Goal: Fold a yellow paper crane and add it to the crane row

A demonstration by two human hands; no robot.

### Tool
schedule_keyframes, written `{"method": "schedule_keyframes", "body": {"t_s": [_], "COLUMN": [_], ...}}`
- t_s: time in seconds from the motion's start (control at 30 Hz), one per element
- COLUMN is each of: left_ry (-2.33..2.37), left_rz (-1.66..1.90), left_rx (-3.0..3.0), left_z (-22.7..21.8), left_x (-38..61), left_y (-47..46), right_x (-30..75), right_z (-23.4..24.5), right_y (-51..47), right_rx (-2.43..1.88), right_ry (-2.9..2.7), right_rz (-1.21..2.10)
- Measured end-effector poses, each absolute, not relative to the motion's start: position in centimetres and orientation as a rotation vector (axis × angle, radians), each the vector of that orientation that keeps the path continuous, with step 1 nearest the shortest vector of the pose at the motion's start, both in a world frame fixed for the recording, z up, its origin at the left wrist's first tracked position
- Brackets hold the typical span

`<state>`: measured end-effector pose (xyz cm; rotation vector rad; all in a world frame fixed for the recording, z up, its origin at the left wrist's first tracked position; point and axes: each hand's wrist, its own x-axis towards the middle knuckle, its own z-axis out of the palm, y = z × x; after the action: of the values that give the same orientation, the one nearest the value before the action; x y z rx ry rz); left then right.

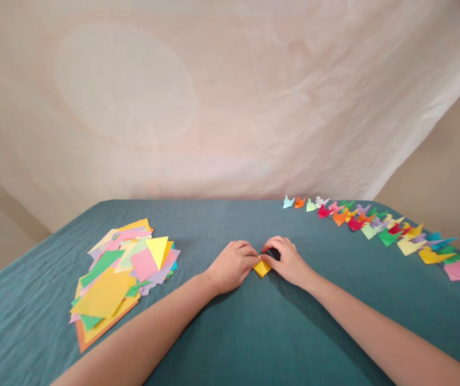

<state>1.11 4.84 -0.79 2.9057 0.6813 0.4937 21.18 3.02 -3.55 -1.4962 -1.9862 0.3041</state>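
Left hand (233,265) is pinching the left side of a small folded yellow paper (261,268), just below centre of frame; right hand (289,264) is pinching its right side. Loose coloured sheets (107,292) are lying heaped at lower left; folded paper birds (431,255) are lining the teal cloth (230,343) at right.
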Motion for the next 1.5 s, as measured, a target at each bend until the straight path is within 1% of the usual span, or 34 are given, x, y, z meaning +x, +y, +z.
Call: {"method": "schedule_keyframes", "body": {"t_s": [0.17,0.4,0.6,0.97,1.5], "left_ry": [0.719,0.752,0.726,0.768,0.827], "left_rz": [0.458,0.392,0.298,0.201,0.173], "left_rx": [2.952,2.936,2.919,3.0,2.989], "left_z": [-0.7,-0.5,-0.3,-0.2,-0.1], "left_x": [0.9,0.0,-0.5,-0.6,-0.4], "left_y": [4.8,5.6,5.9,5.9,5.4], "right_x": [21.7,21.5,21.8,22.3,22.2], "right_z": [-2.9,-1.7,-1.9,-2.2,-2.2], "right_y": [2.3,1.2,0.6,0.5,0.0], "right_rx": [-1.411,-1.224,-1.193,-1.138,-1.073], "right_ry": [-2.041,-2.318,-2.471,-2.577,-2.614], "right_rz": [0.207,0.042,-0.058,-0.099,-0.179]}}
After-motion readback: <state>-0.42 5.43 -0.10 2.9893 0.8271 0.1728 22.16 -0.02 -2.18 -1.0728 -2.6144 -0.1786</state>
